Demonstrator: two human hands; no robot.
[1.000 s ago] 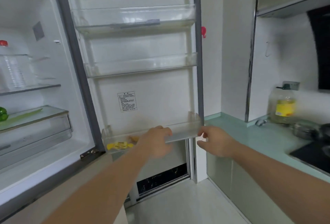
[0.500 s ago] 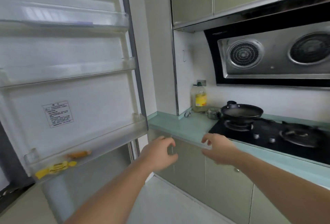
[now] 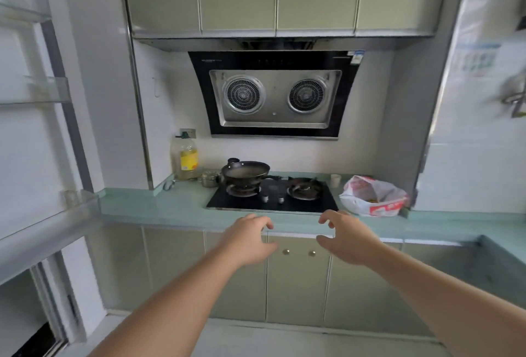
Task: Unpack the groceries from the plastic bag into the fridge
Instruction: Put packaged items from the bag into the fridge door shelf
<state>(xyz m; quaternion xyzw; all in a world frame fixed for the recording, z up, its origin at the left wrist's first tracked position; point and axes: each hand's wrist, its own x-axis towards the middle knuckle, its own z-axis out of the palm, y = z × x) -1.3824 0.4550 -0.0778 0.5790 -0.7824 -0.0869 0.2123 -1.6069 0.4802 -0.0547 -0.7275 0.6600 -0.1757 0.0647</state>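
A white and red plastic bag (image 3: pixel 373 196) lies on the green counter (image 3: pixel 159 208), right of the stove, with something yellow showing inside its mouth. The open fridge door (image 3: pixel 31 134) stands at the left edge, its clear shelves facing me. My left hand (image 3: pixel 247 238) and my right hand (image 3: pixel 345 238) are both held out in front of the counter's front edge, fingers apart and curled, holding nothing. The bag is beyond and to the right of my right hand, well apart from it.
A black gas stove (image 3: pixel 273 196) sits mid-counter with a dark pan (image 3: pixel 246 171) on its left burner. An oil bottle (image 3: pixel 186 157) and a small metal pot (image 3: pixel 210 179) stand left of it. A range hood (image 3: pixel 274 93) hangs above. Green cabinets run below.
My view has swung right from the fridge door to the stove and counter; the bag has come into view. Both empty hands have travelled along with it.
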